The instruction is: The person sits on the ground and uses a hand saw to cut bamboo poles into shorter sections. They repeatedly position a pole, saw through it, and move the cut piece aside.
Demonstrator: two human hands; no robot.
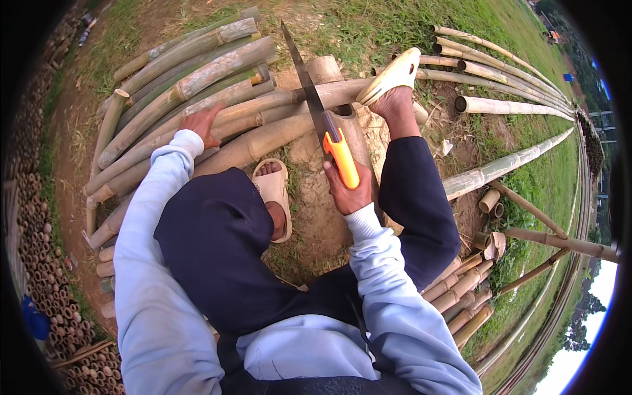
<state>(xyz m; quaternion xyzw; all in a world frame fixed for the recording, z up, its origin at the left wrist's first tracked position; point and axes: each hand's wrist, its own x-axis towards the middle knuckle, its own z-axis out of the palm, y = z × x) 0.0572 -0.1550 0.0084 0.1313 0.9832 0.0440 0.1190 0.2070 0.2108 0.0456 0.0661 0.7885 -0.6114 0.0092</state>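
— Looking from biggest to smallest, what fills the view?

— A stack of long bamboo poles (pixel 191 79) lying on the ground, fanning out to the left, with more poles scattered on the grass (pixel 395 20) to the right. One bamboo pole (pixel 276 105) runs across the middle, resting on an upright bamboo stump (pixel 326 68).

— And where is the saw?

— The hand saw (pixel 322 112) lies across that pole, its dark blade pointing up and away, its orange handle (pixel 342 158) toward the person. The blade meets the pole just left of the stump.

— What are the hands doing?

— The right hand (pixel 349 191) is closed around the orange handle, just below the pole. The left hand (pixel 203 125) presses flat on the same pole, well to the left of the blade, fingers spread rather than wrapped.

— Anything else touching the pole?

— The right foot in a pale sandal (pixel 393 76) is planted on it, just right of the blade. The left foot in its sandal (pixel 273 191) stands on bare dirt between the two hands.

— Smaller things?

— Short cut bamboo pieces (pixel 461 289) lie piled at lower right.
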